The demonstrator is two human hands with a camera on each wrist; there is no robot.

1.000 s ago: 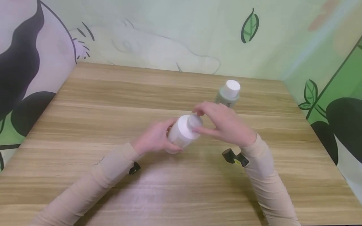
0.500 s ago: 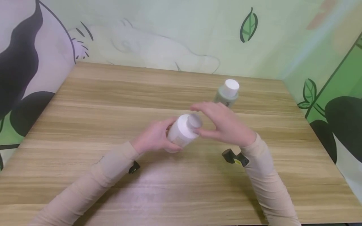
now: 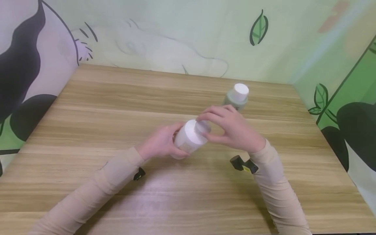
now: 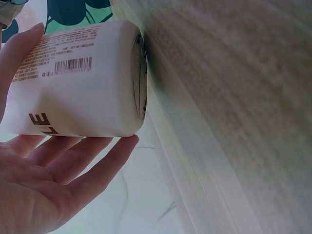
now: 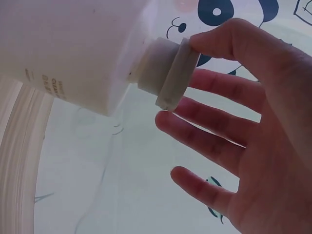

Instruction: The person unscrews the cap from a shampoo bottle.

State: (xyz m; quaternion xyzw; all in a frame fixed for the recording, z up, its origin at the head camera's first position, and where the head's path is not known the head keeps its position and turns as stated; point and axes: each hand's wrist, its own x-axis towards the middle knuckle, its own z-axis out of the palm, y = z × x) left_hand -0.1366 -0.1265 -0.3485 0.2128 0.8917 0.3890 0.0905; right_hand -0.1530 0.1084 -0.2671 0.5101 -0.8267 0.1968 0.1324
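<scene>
My left hand [image 3: 160, 140] grips a white plastic bottle [image 3: 188, 138], tilted with its top toward the right. Brown print and a barcode show on the bottle [image 4: 83, 92] in the left wrist view, where its base edge is close to the table. My right hand [image 3: 232, 129] is at the bottle's off-white cap [image 3: 203, 128], thumb on one side and fingertips on the other. The right wrist view shows the thumb on the rim of the cap [image 5: 175, 75] and a fingertip at the opposite edge, with the little finger held apart.
Behind the right hand stands a second bottle [image 3: 236, 98], pale green with a white cap, partly hidden by that hand. The wooden table [image 3: 117, 98] reaches back to a painted wall [image 3: 176, 32]. A black wrist camera [image 3: 243, 164] juts from the right sleeve.
Half a second ago the right fingers stood lifted off the far side of the cap; now they are back against it. The left hand and bottle have stayed in place.
</scene>
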